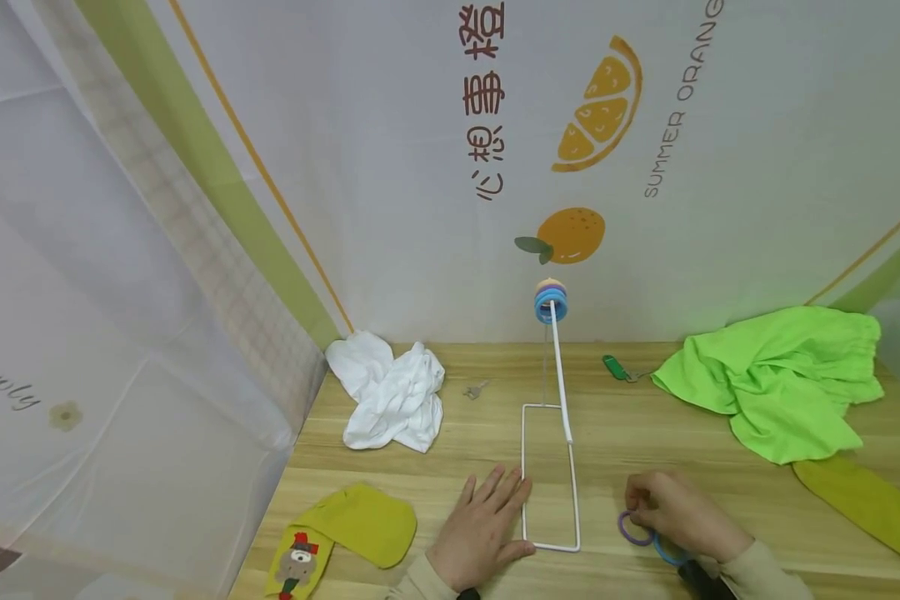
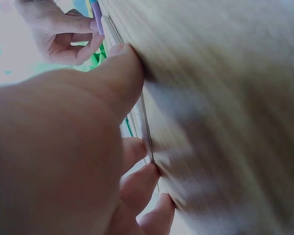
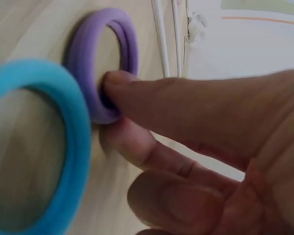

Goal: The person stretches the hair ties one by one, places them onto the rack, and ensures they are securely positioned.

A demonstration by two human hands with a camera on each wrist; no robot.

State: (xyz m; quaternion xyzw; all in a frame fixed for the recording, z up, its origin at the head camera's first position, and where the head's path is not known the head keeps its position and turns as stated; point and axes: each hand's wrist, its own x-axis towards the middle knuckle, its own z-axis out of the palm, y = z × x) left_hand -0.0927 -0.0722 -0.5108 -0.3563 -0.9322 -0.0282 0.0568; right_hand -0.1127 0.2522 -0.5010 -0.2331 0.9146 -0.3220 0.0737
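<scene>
A purple hair tie (image 3: 81,63) is pinched between the thumb and a finger of my right hand (image 1: 678,512); the thumb tip reaches into its loop in the right wrist view. Close beside it on the table lies a blue hair tie (image 3: 76,142), partly behind that hand in the head view. My left hand (image 1: 483,525) lies with spread fingers at the left side of a white wire stand (image 1: 576,500), fingertips and thumb touching its rectangular base. Several hair ties (image 1: 551,304), blue, purple and pale yellow, hang around the stand's long raised arm at its far end.
White cloth (image 1: 397,400) and a small key (image 1: 475,389) lie at the back left, a yellow cloth piece (image 1: 367,521) nearer. Rightward are a green key tag (image 1: 615,367), bright green cloth (image 1: 783,379) and another yellow piece (image 1: 862,508). A printed curtain (image 1: 420,208) hangs behind.
</scene>
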